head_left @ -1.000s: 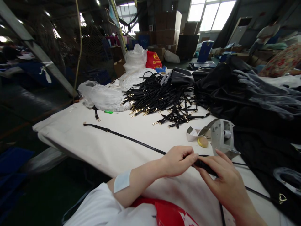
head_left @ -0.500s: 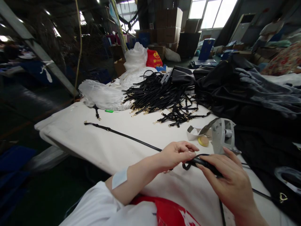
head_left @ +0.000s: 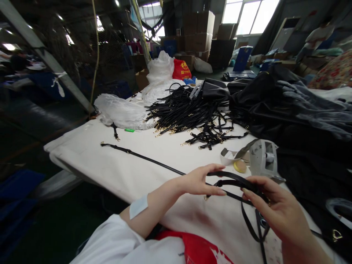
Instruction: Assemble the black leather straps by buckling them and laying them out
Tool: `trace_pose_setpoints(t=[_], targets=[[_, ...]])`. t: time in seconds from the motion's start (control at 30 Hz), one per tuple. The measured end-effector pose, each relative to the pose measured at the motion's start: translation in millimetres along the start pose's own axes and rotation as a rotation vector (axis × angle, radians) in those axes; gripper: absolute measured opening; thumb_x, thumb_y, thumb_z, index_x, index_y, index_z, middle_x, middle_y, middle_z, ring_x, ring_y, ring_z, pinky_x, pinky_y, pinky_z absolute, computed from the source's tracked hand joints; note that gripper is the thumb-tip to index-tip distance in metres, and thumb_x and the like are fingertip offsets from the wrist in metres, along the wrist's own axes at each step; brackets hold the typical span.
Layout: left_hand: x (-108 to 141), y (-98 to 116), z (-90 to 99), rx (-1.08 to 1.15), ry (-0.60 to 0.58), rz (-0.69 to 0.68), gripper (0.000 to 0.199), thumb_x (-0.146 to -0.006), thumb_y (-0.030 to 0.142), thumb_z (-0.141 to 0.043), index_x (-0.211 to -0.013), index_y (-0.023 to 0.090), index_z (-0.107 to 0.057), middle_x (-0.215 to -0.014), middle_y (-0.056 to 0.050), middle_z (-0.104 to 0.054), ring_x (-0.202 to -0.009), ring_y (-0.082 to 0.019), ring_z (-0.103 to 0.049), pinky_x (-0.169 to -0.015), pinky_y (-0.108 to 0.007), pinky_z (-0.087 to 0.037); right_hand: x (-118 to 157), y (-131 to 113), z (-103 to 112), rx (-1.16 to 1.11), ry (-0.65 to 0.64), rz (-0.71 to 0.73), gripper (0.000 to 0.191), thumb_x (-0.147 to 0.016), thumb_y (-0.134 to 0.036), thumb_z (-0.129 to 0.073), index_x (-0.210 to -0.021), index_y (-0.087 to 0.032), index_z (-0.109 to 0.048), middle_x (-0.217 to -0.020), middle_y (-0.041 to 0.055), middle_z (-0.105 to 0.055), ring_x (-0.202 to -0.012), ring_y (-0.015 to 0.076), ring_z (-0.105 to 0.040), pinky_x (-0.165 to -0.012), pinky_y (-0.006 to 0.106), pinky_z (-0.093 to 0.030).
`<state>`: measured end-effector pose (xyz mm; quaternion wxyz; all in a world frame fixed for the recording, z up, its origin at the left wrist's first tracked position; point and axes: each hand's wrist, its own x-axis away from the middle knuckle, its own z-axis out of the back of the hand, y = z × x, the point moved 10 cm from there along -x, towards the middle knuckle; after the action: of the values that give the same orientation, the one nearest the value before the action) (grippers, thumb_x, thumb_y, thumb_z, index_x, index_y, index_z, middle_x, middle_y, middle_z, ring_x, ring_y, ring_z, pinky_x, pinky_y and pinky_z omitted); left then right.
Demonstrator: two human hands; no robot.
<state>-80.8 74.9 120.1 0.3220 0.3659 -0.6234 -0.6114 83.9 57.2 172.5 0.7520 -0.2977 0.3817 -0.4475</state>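
Several loops of black strap (head_left: 233,175) hang in the air over the white table. My right hand (head_left: 277,201) is closed round the strap loops, thumb and fingers pinching them. On the left, my left hand (head_left: 205,181) has its thumb and fingers apart, with the strap passing between or just beside them; it does not grip it. A long black strap (head_left: 154,160) lies on the table and runs from a small gold fitting on the left to beneath my left hand. Other strap lengths dangle below my right hand.
A heap of black straps with gold clasps (head_left: 181,110) lies at mid-table. A grey tape dispenser (head_left: 263,157) and a yellow tape roll (head_left: 239,166) stand beyond my hands. Black material (head_left: 297,128) covers the right; clear plastic bags (head_left: 123,112) lie left.
The bunched strap has spread into separate loops between my hands. My left thumb and fingers have opened wider, and my right hand has shifted slightly right, with more strap hanging below it.
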Motion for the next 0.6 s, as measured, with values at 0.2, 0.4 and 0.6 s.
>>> trace_pose_setpoints(t=[0.2,0.4,0.6], targets=[[-3,-28,-20.9,0.249,-0.155,0.167,0.061,-0.075,0.054,-0.076,-0.121,0.014,-0.063,-0.085,-0.008,-0.072,-0.082,-0.017,-0.067,-0.080,-0.032,-0.052,-1,19,6,-0.089,-0.033,-0.085,0.029,-0.092,-0.036,-0.059,-0.119,-0.024,-0.063,-0.078,0.0021,-0.070,-0.068,0.0168,-0.069,-0.060,0.022,-0.058],[-12,-14,-30.3,-0.096,-0.189,0.110,0.040,-0.087,0.047,-0.065,-0.108,0.013,-0.071,-0.087,-0.006,-0.072,-0.070,-0.012,-0.061,-0.066,-0.023,-0.051,2,10,-46,0.112,-0.432,-0.133,0.043,-0.094,-0.030,-0.047,-0.136,-0.023,-0.054,-0.126,0.0113,-0.067,-0.109,0.0263,-0.066,-0.094,0.039,-0.054],[-9,15,-27.7,-0.280,-0.138,-0.019,0.026,-0.084,0.032,-0.069,-0.101,0.013,-0.073,-0.088,-0.005,-0.073,-0.077,-0.014,-0.063,-0.072,-0.021,-0.049,2,5,-49,0.083,-0.403,-0.143,0.042,-0.094,-0.039,-0.048,-0.132,-0.022,-0.058,-0.119,0.0097,-0.069,-0.106,0.0257,-0.066,-0.091,0.035,-0.053]])
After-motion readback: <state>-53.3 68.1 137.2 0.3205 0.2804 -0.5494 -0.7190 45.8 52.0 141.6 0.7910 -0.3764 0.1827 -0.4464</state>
